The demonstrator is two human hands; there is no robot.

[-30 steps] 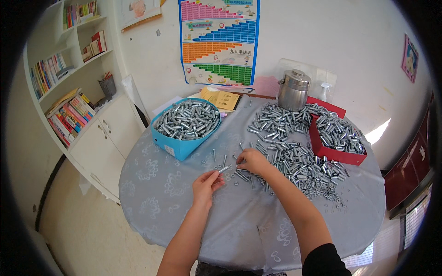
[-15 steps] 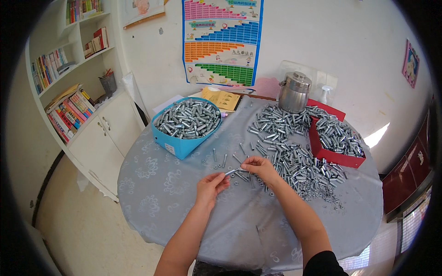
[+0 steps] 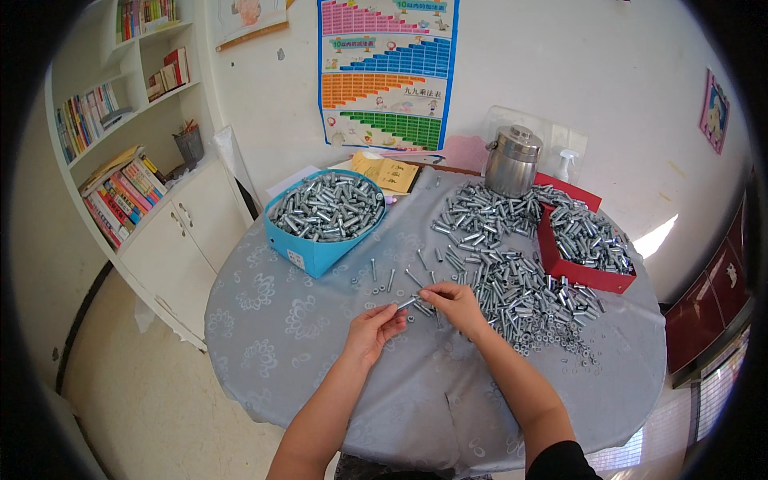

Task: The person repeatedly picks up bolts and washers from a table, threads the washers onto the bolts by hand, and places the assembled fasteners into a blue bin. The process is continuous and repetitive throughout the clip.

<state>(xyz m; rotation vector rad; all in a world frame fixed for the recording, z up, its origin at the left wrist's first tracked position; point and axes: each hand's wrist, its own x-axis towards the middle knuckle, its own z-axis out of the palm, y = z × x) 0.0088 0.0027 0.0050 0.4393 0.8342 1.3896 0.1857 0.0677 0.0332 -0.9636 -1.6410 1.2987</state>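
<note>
Over the middle of the table, my left hand (image 3: pixel 374 333) pinches a silvery metal bolt (image 3: pixel 408 303) between thumb and fingers. The bolt points up and to the right. My right hand (image 3: pixel 454 305) is closed at its far end, fingertips pressed together there; whether a nut sits between them is too small to make out. Just beyond my hands lie several loose bolts (image 3: pixel 391 279) and small nuts (image 3: pixel 375 291). To the right of my right hand spreads a big heap of metal sleeves and bolts (image 3: pixel 512 280), with loose nuts (image 3: pixel 552 338) along its near edge.
A blue bin (image 3: pixel 316 254) full of bolts stands at the left on the grey tablecloth (image 3: pixel 272 360). At the right is a red box (image 3: pixel 596 277) filled with metal parts. A steel canister (image 3: pixel 513 164) stands behind the heap, with yellow paper (image 3: pixel 388 172) at the back edge.
Both hands have shifted slightly to the right with the bolt, and the left hand's fingers have opened out a little beneath it. The right hand stays at the bolt's end.
</note>
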